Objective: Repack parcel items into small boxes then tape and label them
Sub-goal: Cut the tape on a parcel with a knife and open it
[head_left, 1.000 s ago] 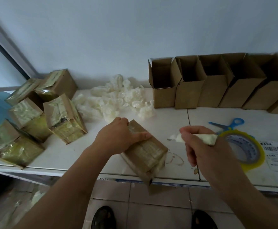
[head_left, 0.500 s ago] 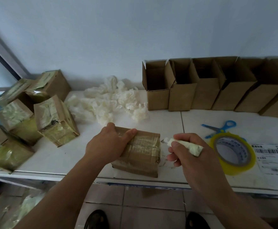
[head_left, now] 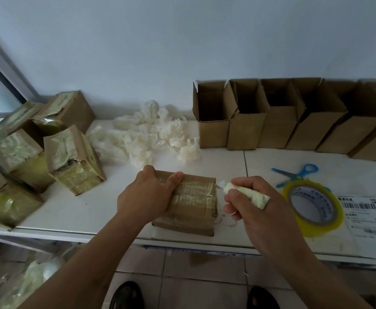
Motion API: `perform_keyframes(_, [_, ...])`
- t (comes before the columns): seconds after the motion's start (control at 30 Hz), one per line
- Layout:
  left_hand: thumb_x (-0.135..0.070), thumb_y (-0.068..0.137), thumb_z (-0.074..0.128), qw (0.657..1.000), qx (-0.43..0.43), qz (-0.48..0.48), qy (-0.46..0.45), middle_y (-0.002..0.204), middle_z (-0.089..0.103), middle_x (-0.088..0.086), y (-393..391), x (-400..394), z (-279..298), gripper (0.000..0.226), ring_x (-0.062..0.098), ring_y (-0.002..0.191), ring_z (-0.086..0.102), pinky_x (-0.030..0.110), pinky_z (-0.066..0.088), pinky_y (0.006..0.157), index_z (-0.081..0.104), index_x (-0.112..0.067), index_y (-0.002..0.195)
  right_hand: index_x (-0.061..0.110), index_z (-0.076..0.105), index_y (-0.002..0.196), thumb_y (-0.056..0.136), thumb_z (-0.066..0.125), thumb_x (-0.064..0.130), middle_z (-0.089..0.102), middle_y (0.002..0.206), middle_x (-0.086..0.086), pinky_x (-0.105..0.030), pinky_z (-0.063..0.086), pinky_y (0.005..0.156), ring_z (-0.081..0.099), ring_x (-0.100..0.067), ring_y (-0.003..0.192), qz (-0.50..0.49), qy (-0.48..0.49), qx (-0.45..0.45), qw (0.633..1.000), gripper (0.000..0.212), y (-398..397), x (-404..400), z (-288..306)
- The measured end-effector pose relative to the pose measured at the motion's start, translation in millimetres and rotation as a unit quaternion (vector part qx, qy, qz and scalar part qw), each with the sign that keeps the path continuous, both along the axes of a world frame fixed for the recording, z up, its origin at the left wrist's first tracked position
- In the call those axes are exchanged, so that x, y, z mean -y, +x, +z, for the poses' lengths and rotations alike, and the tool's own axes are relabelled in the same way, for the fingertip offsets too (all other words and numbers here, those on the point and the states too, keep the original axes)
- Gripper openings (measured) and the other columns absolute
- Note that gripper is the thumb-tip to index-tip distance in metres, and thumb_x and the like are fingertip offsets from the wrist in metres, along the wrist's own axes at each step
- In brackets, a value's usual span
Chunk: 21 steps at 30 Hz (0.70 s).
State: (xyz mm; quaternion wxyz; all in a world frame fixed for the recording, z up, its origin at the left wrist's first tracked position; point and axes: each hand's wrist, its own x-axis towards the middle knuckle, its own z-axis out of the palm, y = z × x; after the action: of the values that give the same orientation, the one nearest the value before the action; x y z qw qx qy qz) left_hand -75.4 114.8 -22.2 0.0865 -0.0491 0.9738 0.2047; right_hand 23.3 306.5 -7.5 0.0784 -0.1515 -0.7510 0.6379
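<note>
White tabletop [head_left: 205, 161] runs along a pale wall, and near its front edge lies the parcel [head_left: 193, 208], a brown carton wrapped in clear tape, resting flat with one corner close to the table's lip. On its left end sits the left hand [head_left: 147, 197], fingers curled over the far edge and thumb laid across the taped top, gripping it. Just right of the parcel, the right hand [head_left: 256, 208] hovers with its fingers curled round a pale cutter [head_left: 247, 195], whose tip points toward the parcel's right end; whether the tip touches the tape cannot be told. Thin curls of tape lie on the table under that hand. Behind the parcel is a heap of crumpled white packing [head_left: 151, 132]. Further right, a yellow tape roll [head_left: 314, 208] lies flat, blue scissors [head_left: 296, 173] just behind it, and a printed label sheet [head_left: 368, 217] beside it. Along the wall stands a row of open small boxes [head_left: 283, 117], flaps up, touching one another. At the left, well apart from the parcel, sealed boxes [head_left: 39, 150] with shiny tape are piled.
</note>
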Motion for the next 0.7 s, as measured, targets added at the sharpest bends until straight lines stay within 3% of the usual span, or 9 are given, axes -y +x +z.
perform_keyframes(0.1, [-0.083, 0.082, 0.033, 1.000, 0.004, 0.013, 0.004, 0.120, 0.055, 0.001, 0.7, -2.1, -1.0, 0.076, 0.028, 0.103, 0.059, 0.042, 0.046, 0.084, 0.043, -0.018, 0.121, 0.037, 0.064, 0.091, 0.091, 0.063, 0.021, 0.072, 0.075, 0.003, -0.050, 0.056, 0.067, 0.069, -0.021, 0.070, 0.028, 0.059, 0.005, 0.998, 0.015, 8.0, 0.3, -0.7])
perform_keyframes(0.2, [-0.082, 0.083, 0.034, 1.000, 0.010, 0.018, 0.007, 0.124, 0.054, 0.002, 0.8, -3.7, -0.6, 0.077, 0.029, 0.106, 0.058, 0.042, 0.044, 0.084, 0.042, -0.017, 0.123, 0.039, 0.063, 0.089, 0.089, 0.064, 0.019, 0.071, 0.072, 0.002, -0.050, 0.055, 0.066, 0.067, -0.021, 0.066, 0.039, 0.071, 0.021, 0.996, 0.020, 17.8, 0.4, 1.1])
perform_keyframes(0.4, [-0.081, 0.084, 0.032, 1.000, 0.018, 0.020, -0.003, 0.126, 0.053, 0.003, 0.3, -5.1, 1.4, 0.077, 0.030, 0.109, 0.058, 0.042, 0.042, 0.083, 0.041, -0.017, 0.124, 0.025, 0.067, 0.080, 0.089, 0.064, 0.014, 0.071, 0.069, -0.001, -0.038, 0.058, 0.060, 0.066, -0.013, 0.057, 0.051, 0.048, 0.074, 0.995, 0.015, 27.3, -2.0, 9.1])
perform_keyframes(0.53, [-0.078, 0.087, 0.029, 1.000, 0.019, 0.005, -0.006, 0.124, 0.052, 0.000, 1.5, -1.9, 3.7, 0.073, 0.028, 0.110, 0.057, 0.042, 0.042, 0.085, 0.043, -0.019, 0.126, 0.015, 0.067, 0.079, 0.092, 0.060, 0.015, 0.068, 0.062, -0.004, -0.023, 0.045, 0.047, 0.056, -0.010, 0.048, 0.021, 0.030, 0.071, 0.997, 0.015, 13.2, -22.1, 23.2])
perform_keyframes(0.6, [-0.074, 0.091, 0.028, 0.999, 0.017, 0.010, 0.028, 0.120, 0.055, -0.001, 3.4, 2.4, 5.1, 0.067, 0.026, 0.107, 0.057, 0.042, 0.042, 0.088, 0.048, -0.020, 0.125, 0.019, 0.064, 0.090, 0.094, 0.058, 0.018, 0.069, 0.066, 0.000, -0.019, 0.046, 0.046, 0.057, -0.008, 0.049, 0.028, 0.046, 0.028, 0.998, 0.007, 4.6, -29.8, 32.7])
perform_keyframes(0.7, [-0.059, 0.099, 0.029, 0.987, 0.029, 0.023, 0.159, 0.112, 0.059, -0.005, 7.1, 12.8, 5.5, 0.055, 0.017, 0.105, 0.055, 0.037, 0.042, 0.095, 0.055, -0.021, 0.128, 0.027, 0.063, 0.099, 0.089, 0.062, 0.032, 0.072, 0.081, 0.000, -0.032, 0.053, 0.058, 0.067, -0.013, 0.065, 0.114, 0.065, -0.012, 0.991, 0.011, -11.1, -24.4, 41.9])
